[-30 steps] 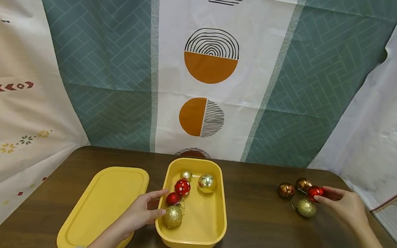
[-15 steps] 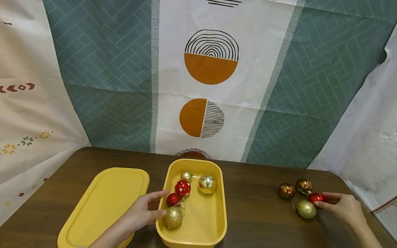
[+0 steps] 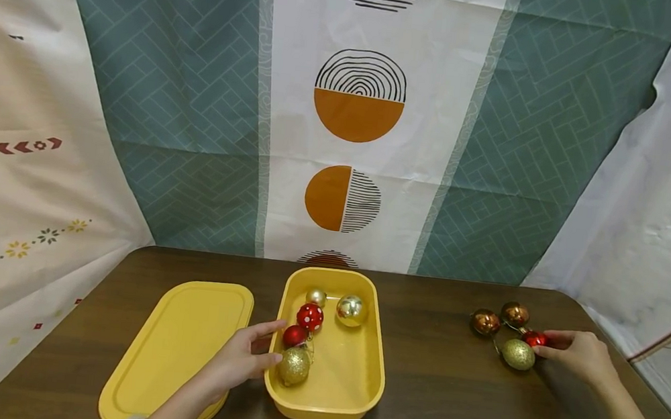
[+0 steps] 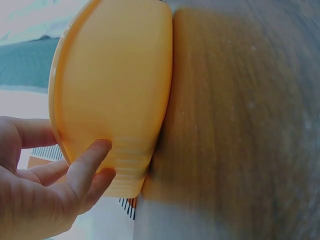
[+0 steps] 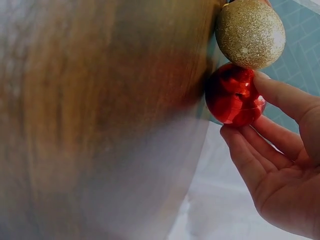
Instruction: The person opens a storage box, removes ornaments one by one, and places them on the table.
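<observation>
The right hand [image 3: 585, 358] is pinching a shiny red round ornament [image 3: 533, 338] between its thumb and fingertips, low over the right part of a dark brown wooden table [image 3: 428, 380]. Just beside that ornament, a glittery gold ball [image 3: 518, 354] is lying nearer the person, while two shiny copper-brown balls, an outer one [image 3: 485, 322] and an inner one [image 3: 515, 314], are resting to its left and toward the table's back edge. The left hand [image 3: 236, 360] is gripping the left wall of a deep yellow rounded-corner box [image 3: 376, 382], some fingers reaching over the rim and others pressing spread against the outside. Along the inner left side of the box, a small pale-gold ball [image 3: 316, 297], a red white-dotted ball [image 3: 310, 316], a plain red ball [image 3: 294, 336] and a coarse gold glitter ball [image 3: 294, 366] are forming a rough row from back to front; a mirror-bright gold ball [image 3: 351, 311] is sitting apart at the back right. A flat yellow lid [image 3: 176, 349] is lying left of the box, partly behind the left forearm.
</observation>
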`<state>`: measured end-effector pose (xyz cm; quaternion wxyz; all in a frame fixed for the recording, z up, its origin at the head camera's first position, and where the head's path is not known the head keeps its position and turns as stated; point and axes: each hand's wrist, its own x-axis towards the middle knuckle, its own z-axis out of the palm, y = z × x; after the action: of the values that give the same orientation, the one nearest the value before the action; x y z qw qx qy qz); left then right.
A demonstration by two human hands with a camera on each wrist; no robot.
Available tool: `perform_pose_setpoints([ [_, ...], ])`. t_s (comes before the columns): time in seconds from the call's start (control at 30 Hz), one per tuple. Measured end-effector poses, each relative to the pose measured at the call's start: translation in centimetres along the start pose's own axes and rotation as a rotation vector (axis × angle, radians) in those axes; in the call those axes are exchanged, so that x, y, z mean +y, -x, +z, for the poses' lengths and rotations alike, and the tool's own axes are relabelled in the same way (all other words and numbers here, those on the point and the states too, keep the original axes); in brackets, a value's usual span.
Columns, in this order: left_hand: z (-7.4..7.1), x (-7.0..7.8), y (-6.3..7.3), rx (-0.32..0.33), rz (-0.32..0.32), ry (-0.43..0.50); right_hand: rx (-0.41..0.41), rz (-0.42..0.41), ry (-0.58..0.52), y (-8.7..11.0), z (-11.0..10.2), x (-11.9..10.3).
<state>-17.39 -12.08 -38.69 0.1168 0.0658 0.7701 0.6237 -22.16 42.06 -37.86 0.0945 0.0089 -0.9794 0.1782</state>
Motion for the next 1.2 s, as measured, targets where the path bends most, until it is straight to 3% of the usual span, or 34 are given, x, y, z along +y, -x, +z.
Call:
perform_pose_setpoints([
  [0.47,0.0,-0.1,-0.1,0.003,0.004,-0.012,-0.014,0.02,-0.022,0.2,0.1,0.0],
  [0.7,0.0,0.0,-0.1,-0.001,0.013,-0.013,0.029,0.022,-0.035,0.6,0.0,-0.4],
  [0.97,0.0,0.0,0.0,0.008,0.013,-0.016,0.108,-0.015,-0.121,0.9,-0.6,-3.5],
  [1.2,0.0,-0.1,0.0,0.004,0.014,-0.009,0.101,-0.083,-0.155,1.0,-1.0,-7.4],
])
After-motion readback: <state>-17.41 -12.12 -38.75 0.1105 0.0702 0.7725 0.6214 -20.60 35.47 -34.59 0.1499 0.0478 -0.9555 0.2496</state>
